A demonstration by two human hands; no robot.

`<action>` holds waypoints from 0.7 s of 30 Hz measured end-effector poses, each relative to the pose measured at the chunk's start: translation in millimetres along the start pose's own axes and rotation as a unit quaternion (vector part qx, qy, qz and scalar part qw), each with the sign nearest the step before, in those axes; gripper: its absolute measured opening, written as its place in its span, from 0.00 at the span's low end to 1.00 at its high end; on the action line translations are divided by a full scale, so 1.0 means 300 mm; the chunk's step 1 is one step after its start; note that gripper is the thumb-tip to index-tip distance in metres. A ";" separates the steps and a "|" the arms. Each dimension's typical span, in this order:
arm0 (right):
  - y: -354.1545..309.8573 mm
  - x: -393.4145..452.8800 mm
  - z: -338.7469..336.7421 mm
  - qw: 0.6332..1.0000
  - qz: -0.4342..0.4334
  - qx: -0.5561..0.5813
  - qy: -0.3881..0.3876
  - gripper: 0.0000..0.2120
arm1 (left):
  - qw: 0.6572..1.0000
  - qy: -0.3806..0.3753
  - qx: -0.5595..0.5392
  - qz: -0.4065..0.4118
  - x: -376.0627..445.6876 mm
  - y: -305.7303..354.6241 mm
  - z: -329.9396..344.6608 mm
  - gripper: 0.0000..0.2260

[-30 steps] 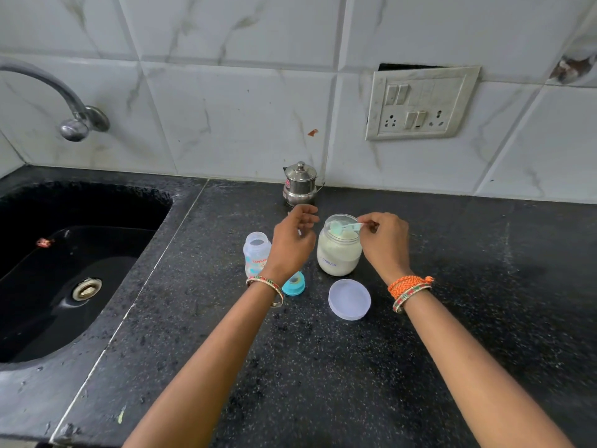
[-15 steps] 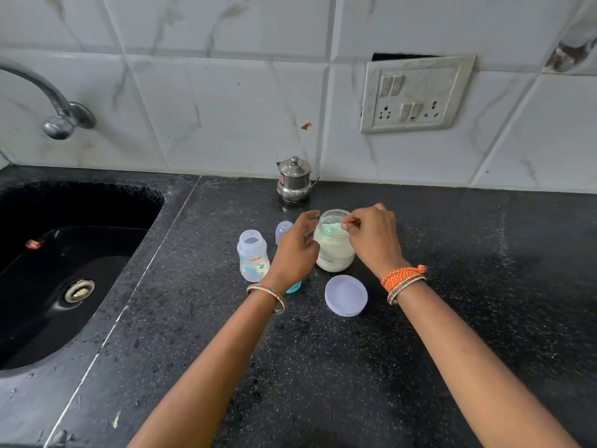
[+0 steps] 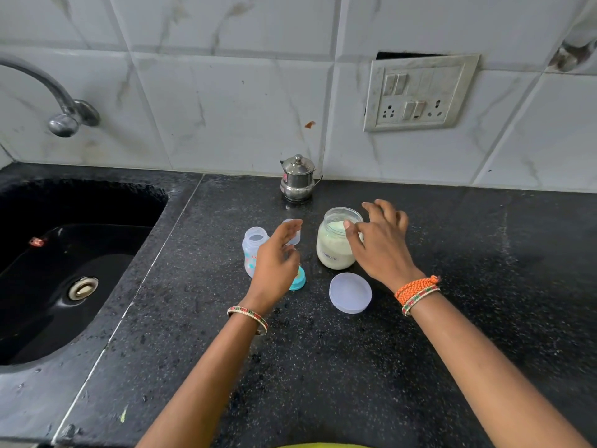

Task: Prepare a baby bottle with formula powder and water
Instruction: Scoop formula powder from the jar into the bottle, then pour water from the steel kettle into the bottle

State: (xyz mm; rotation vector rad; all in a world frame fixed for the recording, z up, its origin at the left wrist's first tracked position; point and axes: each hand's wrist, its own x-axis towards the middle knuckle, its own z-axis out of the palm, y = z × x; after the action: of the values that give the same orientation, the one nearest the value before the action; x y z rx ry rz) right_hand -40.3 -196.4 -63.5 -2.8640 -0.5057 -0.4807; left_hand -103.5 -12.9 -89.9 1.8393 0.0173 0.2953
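Judging progress from the head view, the only one I have: I put the task early. The baby bottle [image 3: 254, 250] stands uncapped at about 10 o'clock of the left hand [image 3: 276, 260]; whether it holds powder or water I cannot tell. Its teal collar [image 3: 299, 279] lies on the surface [image 3: 484, 302] just behind that hand, and a small clear cap [image 3: 292, 232] stands at its 12 o'clock.

The formula jar [image 3: 337, 242] is open and well filled with pale powder, its lid [image 3: 350, 292] lying flat at the jar's 6 o'clock. Left hand hovers, fingers [image 3: 290, 226] loosely spread, holding nothing. The right hand [image 3: 381, 244] sits at the jar's 3 o'clock, fingers spread and empty, thumb near the rim. No scoop is visible.

Left to do, I'd say: water, closing up and mixing, perhaps dosing too.

Surroundings: black speckled stone with damp patches, a black sink [image 3: 48, 318] at 9 o'clock, a tap [image 3: 64, 114] above it, marbled wall tiles, a switch plate [image 3: 420, 92] at 1 o'clock, and a steel lidded pot [image 3: 297, 179] against the wall.
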 end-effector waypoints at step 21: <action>-0.071 0.105 -0.038 0.994 0.036 0.103 0.014 0.22 | 0.994 0.047 -0.003 0.102 0.176 0.125 -0.118 0.18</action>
State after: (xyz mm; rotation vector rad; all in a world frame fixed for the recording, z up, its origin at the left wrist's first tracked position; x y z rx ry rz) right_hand -23.2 -170.2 -39.3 -2.6638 -0.4177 -0.4300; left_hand -65.2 18.3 -35.3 1.8217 -0.1075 0.5239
